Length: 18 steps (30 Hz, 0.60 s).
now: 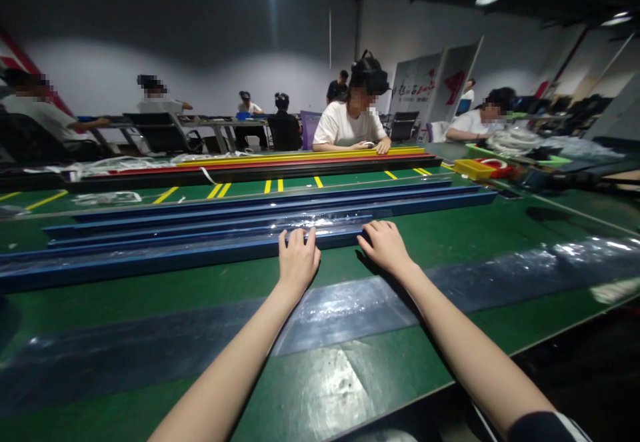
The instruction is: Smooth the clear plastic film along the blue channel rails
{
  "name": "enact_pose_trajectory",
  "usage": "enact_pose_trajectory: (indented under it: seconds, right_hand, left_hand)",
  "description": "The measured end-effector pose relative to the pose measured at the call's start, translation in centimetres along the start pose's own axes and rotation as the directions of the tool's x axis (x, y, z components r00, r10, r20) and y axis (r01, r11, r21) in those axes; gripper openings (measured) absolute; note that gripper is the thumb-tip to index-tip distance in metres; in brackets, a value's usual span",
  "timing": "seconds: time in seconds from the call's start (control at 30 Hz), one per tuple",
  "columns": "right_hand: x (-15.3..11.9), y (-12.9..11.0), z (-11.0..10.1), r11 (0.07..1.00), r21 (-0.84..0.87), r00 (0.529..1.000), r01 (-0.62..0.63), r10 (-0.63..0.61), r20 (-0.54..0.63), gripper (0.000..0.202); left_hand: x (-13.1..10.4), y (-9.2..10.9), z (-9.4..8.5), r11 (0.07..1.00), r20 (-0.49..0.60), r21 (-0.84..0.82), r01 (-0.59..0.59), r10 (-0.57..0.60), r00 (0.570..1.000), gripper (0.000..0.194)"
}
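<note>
A long blue channel strip [200, 253] lies across the green table in front of me, its trough shiny with clear plastic. My left hand [299, 260] has its fingers hooked over the near wall of this strip. At the strip's right end, my right hand [386, 245] curls its fingers on the corner, thumb to the side. Both sets of fingertips are partly hidden behind the wall. Just beyond, more blue strips [425, 201] lie roughly parallel. Nearer to me, a flat clear plastic sleeve [345, 309] stretches under my forearms.
Yellow, red and black strips [300, 160] lie along the table's far side, where a co-worker [345, 125] in a white shirt handles them. A yellow bin [473, 169] and a heap of white material [515, 141] are at the far right. The green table [400, 375] has its edge near me.
</note>
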State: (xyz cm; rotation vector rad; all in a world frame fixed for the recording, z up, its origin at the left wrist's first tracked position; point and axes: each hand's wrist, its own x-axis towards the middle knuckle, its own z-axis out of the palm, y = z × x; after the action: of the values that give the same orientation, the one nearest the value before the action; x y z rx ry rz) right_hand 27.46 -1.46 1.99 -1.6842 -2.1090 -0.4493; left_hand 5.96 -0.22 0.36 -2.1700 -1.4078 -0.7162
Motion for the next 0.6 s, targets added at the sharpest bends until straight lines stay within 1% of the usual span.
enact_pose_trajectory:
  seconds: [0.1, 0.2, 0.33, 0.4, 0.47, 0.6]
  right_hand:
    - [-0.1, -0.8, 0.5, 0.99, 0.095, 0.994, 0.107, -0.107, -0.009, 0.032]
    - [-0.2, -1.1, 0.9, 0.959, 0.202, 0.98, 0.198, -0.194, -0.042, 0.037]
    - [-0.1, -1.0, 1.4, 0.917, 0.293, 0.963, 0.269, -0.264, -0.059, 0.037]
    - [0.0, -0.8, 1.5, 0.913, 0.301, 0.96, 0.277, -0.272, -0.06, 0.037]
    - [0.1, -0.4, 1.3, 0.926, 0.272, 0.965, 0.262, -0.254, -0.064, 0.036]
    - [0.1, 1.2, 0.5, 0.975, 0.167, 0.988, 0.148, -0.139, -0.064, 0.026]
  left_hand:
    - [0.0, -0.1, 0.1, 0.996, -0.016, -0.053, -0.065, 0.065, 0.998, 0.04]
    - [0.0, -0.3, 0.3, 0.983, 0.007, -0.119, -0.14, 0.142, 0.99, 0.043]
    - [0.0, -0.3, 0.7, 0.98, 0.056, -0.14, -0.143, 0.152, 0.987, 0.043]
    - [0.0, -0.3, 0.7, 0.982, 0.072, -0.13, -0.135, 0.145, 0.987, 0.043]
    - [0.0, -0.3, 0.7, 0.984, 0.077, -0.121, -0.129, 0.139, 0.987, 0.042]
    - [0.0, -0.3, 0.6, 0.985, 0.074, -0.118, -0.125, 0.134, 0.988, 0.042]
